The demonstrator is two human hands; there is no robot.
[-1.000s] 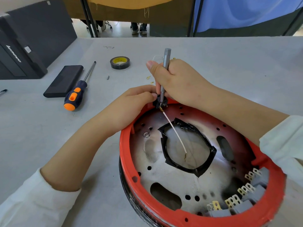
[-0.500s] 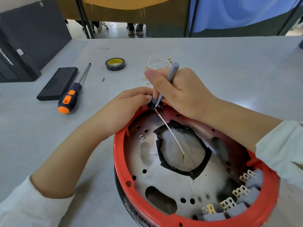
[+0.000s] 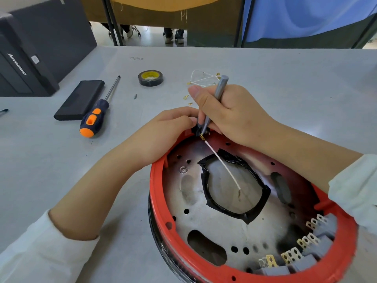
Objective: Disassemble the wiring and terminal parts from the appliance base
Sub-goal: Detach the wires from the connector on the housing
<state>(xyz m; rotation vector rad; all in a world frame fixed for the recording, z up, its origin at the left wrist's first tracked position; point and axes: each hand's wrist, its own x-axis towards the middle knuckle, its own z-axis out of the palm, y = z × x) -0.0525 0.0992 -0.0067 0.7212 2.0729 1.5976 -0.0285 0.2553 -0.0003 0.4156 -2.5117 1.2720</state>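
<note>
The appliance base (image 3: 253,211) is a round shell with an orange-red rim, lying open side up on the counter (image 3: 265,78). Its inside is a scorched metal plate with many small holes, a few larger slots and a ragged black ring (image 3: 234,184) around the middle. A small black terminal part (image 3: 196,129) sits at the far rim. From it a thin white wire (image 3: 223,165) with a brass end runs toward the centre, its other end free. Grey terminal blocks (image 3: 302,256) with brass tabs line the near right rim. Loose white wires (image 3: 202,79) with brass ends lie on the counter beyond the base.
</note>
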